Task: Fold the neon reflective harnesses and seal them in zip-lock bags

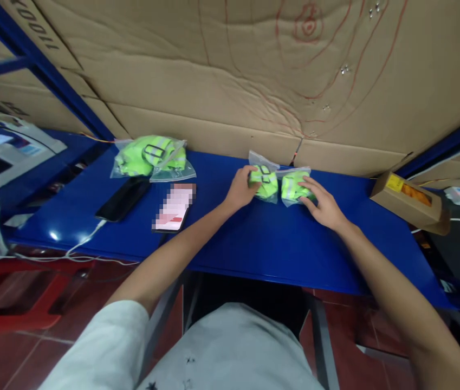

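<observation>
Two small clear zip bags packed with neon-green reflective fabric lie side by side on the blue table (246,244). My left hand (241,188) grips the left edge of the left bag (269,187), thumb on its front and fingers around the side; black buckle-like loops show inside it. On the right bag (291,187), my right hand (322,205) holds the right side between its thumb and fingers, which stay apart from each other. Part of each bag is hidden by the hand on it.
A larger bag of the same green fabric (152,154) lies at the back left. Near it are a black phone (122,199) on a white cable and a lit phone (175,208). An open cardboard box (408,200) stands right. A cardboard wall (213,92) rises behind.
</observation>
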The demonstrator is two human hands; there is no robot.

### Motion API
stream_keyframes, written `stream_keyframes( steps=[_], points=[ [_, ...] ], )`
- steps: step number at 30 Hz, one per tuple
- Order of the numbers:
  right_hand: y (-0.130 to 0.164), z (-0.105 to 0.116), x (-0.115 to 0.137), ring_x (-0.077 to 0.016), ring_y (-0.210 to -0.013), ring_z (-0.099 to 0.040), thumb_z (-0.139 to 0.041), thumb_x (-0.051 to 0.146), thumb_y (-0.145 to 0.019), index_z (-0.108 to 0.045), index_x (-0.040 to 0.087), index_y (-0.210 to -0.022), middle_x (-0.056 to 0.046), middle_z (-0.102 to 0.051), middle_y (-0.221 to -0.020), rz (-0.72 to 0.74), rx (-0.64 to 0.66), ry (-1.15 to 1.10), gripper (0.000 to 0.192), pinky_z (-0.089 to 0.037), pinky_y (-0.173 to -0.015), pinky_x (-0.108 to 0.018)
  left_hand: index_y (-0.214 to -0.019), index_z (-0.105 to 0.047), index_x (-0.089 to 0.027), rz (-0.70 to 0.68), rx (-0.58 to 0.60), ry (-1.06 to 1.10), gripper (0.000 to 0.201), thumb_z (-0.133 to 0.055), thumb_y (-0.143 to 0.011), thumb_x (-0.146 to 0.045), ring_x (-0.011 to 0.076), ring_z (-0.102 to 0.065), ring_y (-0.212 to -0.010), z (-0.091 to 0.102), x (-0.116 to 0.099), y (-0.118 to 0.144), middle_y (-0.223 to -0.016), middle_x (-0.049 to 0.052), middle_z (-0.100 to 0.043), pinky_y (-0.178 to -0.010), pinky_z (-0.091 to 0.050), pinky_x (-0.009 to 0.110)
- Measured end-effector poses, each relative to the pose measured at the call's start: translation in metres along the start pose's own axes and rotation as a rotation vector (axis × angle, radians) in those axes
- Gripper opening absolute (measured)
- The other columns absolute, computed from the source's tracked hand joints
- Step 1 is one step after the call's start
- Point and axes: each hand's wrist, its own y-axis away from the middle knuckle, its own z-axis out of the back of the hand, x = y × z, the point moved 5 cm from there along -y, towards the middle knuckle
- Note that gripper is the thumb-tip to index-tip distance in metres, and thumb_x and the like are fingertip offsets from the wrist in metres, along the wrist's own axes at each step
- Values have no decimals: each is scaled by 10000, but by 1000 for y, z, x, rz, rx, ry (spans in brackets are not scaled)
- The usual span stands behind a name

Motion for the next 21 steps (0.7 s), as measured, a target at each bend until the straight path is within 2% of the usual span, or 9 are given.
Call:
stream_keyframes(
  steps=[3,7,9,11,13,15,17,18,21],
  points=[
    [10,28,-20,-353,-1530,-529,-589,509,-1023,-635,223,-1362,-201,-535,-1622,-2,32,49,446,-411,-1289,-615,-1275,-607,-191,-42,82,18,392,-714,-899,-166,256,-578,-1340,-43,-28,-2,-1365,139,-614,-1240,-474,450],
    [35,62,-56,-379,-1469,-567,-682,489,-920,-672,247,-1237,-190,-585,-1524,-122,-20,72,399,-445,-1251,-642,-1269,-636,-209,-61,149,47,348,-740,-937,-195,242,-598,-1314,-101,-55,-15,-1356,124,-634,-1207,-506,450],
    [43,75,-67,-396,-1395,-618,-709,511,-873,-694,268,-1161,-172,-644,-1420,-158,-44,64,378,-468,-1212,-685,-1289,-661,-220,-72,176,54,309,-718,-994,-290,236,-631,-1267,-121,-62,-23,-1394,115,-640,-1139,-559,457],
    [42,88,-69,-411,-1340,-645,-755,523,-829,-725,282,-1084,-170,-678,-1332,-161,-62,60,352,-490,-1179,-693,-1308,-675,-235,-93,193,57,307,-682,-1031,-369,234,-644,-1258,-131,-63,-27,-1424,114,-640,-1111,-580,463],
    [28,101,-66,-405,-1347,-634,-795,503,-816,-754,291,-1064,-173,-679,-1348,-150,-100,51,329,-499,-1168,-662,-1343,-657,-232,-112,194,54,342,-655,-1047,-405,247,-629,-1311,-132,-61,-25,-1427,125,-639,-1149,-561,479],
    [2,108,-57,-364,-1342,-636,-771,484,-866,-753,296,-1130,-159,-667,-1406,-136,-170,20,325,-534,-1125,-613,-1414,-596,-228,-120,179,39,392,-583,-1080,-433,251,-589,-1398,-126,-56,-20,-1487,155,-592,-1207,-522,468],
    [-35,102,-43,-290,-1222,-697,-682,486,-947,-715,292,-1204,-122,-699,-1347,-130,-263,-60,324,-605,-1002,-520,-1491,-521,-222,-127,162,4,443,-505,-1105,-439,248,-507,-1513,-113,-50,-15,-1603,188,-486,-1266,-468,433],
    [-55,95,-36,-267,-1071,-732,-701,481,-930,-714,262,-1147,-104,-741,-1189,-151,-371,-202,308,-618,-925,-477,-1521,-494,-209,-129,152,-22,466,-485,-1110,-428,254,-457,-1564,-104,-46,-15,-1656,203,-425,-1295,-435,427],
    [-116,38,0,-189,-888,-726,-573,490,-1011,-659,237,-1126,-62,-742,-1057,-151,-368,-299,291,-599,-789,-337,-1553,-470,-116,-105,84,-128,514,-479,-1096,-352,346,-298,-1664,-65,-31,-24,-1745,262,-276,-1366,-300,523]
  ],
)
